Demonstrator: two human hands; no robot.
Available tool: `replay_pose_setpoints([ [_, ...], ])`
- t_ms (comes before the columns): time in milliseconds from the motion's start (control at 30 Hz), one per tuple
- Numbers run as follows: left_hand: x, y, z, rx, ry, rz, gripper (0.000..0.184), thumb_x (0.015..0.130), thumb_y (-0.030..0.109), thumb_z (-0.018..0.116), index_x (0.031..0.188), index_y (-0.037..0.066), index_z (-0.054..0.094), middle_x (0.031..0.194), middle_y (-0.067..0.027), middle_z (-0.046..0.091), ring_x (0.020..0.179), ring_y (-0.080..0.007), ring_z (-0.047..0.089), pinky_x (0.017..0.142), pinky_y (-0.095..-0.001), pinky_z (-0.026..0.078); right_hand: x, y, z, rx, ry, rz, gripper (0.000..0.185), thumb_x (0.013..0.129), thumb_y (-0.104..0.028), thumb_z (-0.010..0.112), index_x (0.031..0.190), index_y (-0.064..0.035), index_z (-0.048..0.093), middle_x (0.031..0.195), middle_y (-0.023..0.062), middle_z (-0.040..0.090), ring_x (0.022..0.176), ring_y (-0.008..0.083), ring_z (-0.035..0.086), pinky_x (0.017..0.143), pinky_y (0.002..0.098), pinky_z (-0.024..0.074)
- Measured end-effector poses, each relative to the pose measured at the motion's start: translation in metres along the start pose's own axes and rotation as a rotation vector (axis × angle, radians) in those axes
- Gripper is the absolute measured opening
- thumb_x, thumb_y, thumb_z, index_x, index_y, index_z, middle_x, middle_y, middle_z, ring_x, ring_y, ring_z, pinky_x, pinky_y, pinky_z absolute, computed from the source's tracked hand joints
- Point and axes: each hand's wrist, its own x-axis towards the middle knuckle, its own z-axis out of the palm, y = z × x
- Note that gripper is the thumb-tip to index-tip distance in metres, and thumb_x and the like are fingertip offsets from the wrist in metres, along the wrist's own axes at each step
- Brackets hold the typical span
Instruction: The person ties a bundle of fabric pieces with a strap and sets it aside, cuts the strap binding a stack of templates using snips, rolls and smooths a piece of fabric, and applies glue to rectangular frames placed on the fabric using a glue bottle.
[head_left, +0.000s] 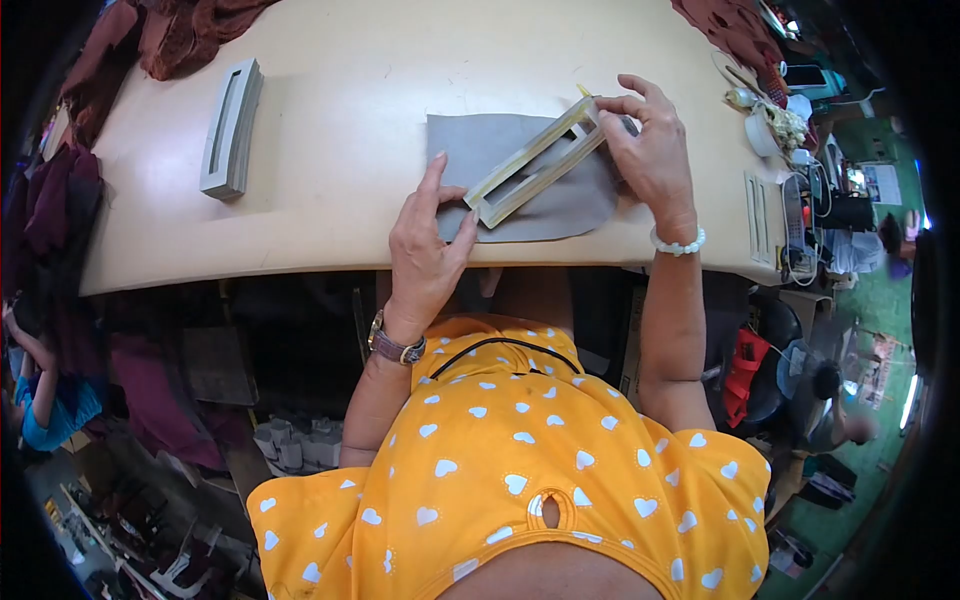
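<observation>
A narrow rectangular frame (548, 165) with yellowish edges and a long slot is held tilted over a grey sheet (455, 140) on the table. At the frame's upper right end, my right hand (650, 145) pinches it between thumb and fingers. My left hand (428, 240) touches its lower left end, the thumb and a finger on either side of the corner, with the index finger stretched up. The sheet lies partly under the frame, its right part hidden near my right hand.
A stack of grey slotted pieces (232, 130) lies on the table (340, 190) at the left. Dark red cloth (185, 35) is at the back left. A tape roll (760, 132), a wire basket (797, 225) and slotted strips (757, 220) are at the right. Another person (60, 400) is far left.
</observation>
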Motion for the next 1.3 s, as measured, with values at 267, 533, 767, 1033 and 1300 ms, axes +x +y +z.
replay_pose_setpoints([
  [267, -0.001, -0.004, 0.002, -0.011, 0.004, -0.026, 0.061, 0.073, -0.002, 0.064, 0.129, 0.001, 0.04, 0.095, -0.0114, 0.063, 0.087, -0.0231, 0.06, 0.082, -0.0312, 0.047, -0.001, 0.037, -0.034, 0.71, -0.213, 0.3, 0.02, 0.081, -0.016, 0.06, 0.089, 0.0003, 0.066, 0.086, 0.004, 0.063, 0.078, 0.0107, 0.056, 0.07, 0.022, 0.0427],
  [533, -0.001, 0.007, 0.002, 0.004, -0.028, -0.108, 0.062, 0.077, -0.002, 0.063, 0.133, 0.001, 0.037, 0.095, -0.009, 0.063, 0.086, -0.0157, 0.058, 0.084, -0.0296, 0.044, -0.103, 0.172, -0.073, 1.189, 0.809, 0.681, 0.027, 0.084, -0.005, 0.058, 0.11, -0.0022, 0.053, 0.082, 0.0037, 0.059, 0.067, 0.011, 0.058, 0.06, 0.0225, 0.0475],
  [767, -0.001, 0.001, 0.003, 0.049, -0.025, -0.073, 0.057, 0.076, -0.001, 0.063, 0.129, -0.002, 0.04, 0.096, -0.01, 0.062, 0.087, -0.0187, 0.058, 0.084, -0.0306, 0.044, -0.158, 0.215, -0.066, 0.984, 1.034, 0.803, 0.027, 0.085, 0.0, 0.054, 0.11, 0.0012, 0.047, 0.087, 0.0121, 0.058, 0.067, 0.0186, 0.063, 0.059, 0.0278, 0.0539],
  [1033, -0.002, 0.007, 0.005, -0.019, -0.046, -0.145, 0.059, 0.081, -0.001, 0.06, 0.134, 0.001, 0.034, 0.097, -0.0103, 0.06, 0.088, -0.016, 0.056, 0.084, -0.0293, 0.043, -0.172, 0.209, -0.061, 0.307, 0.862, 0.875, 0.04, 0.08, -0.013, 0.063, 0.114, 0.0029, 0.048, 0.094, 0.0142, 0.059, 0.074, 0.019, 0.064, 0.063, 0.0289, 0.0522],
  [1300, -0.003, 0.006, 0.005, -0.025, -0.052, -0.149, 0.061, 0.081, -0.002, 0.058, 0.136, 0.001, 0.032, 0.098, -0.0105, 0.059, 0.089, -0.0165, 0.055, 0.085, -0.0292, 0.042, -0.174, 0.198, -0.064, 0.051, 0.719, 0.743, 0.06, 0.068, -0.013, 0.073, 0.121, 0.0008, 0.048, 0.103, 0.0125, 0.059, 0.061, 0.0135, 0.055, 0.061, 0.0289, 0.0475],
])
